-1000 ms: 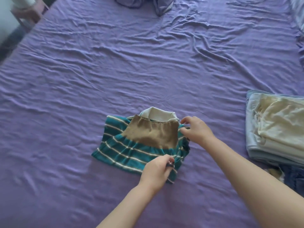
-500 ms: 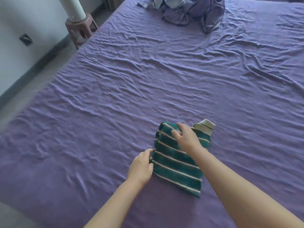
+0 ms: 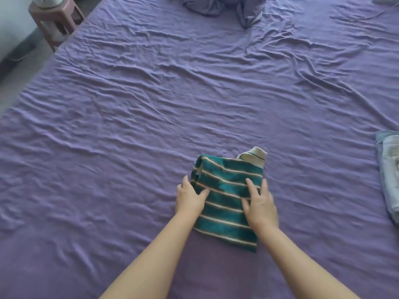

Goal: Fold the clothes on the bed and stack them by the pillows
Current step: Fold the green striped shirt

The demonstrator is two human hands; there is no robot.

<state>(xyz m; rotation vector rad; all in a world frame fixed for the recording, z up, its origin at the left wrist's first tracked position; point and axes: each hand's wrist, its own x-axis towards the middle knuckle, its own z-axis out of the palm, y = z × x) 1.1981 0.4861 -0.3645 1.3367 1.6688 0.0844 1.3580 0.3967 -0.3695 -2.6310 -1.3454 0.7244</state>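
A green shirt with thin white stripes (image 3: 226, 190) lies folded into a narrow rectangle on the purple bed sheet (image 3: 151, 104), its white collar sticking out at the far right corner. My left hand (image 3: 190, 199) rests flat on the shirt's left edge, fingers spread. On the shirt's right side my right hand (image 3: 260, 203) presses down, also flat and spread. Neither hand grips the cloth. A stack of folded pale clothes (image 3: 388, 169) sits at the right edge of the view.
A crumpled heap of purple-grey fabric (image 3: 226, 7) lies at the far end of the bed. A pink stool (image 3: 56, 20) stands on the floor beyond the bed's left edge, with a white object on top.
The shirt was folded over sideways, hiding its brown panel. My hands let go of its edges and now lie flat on top of it.
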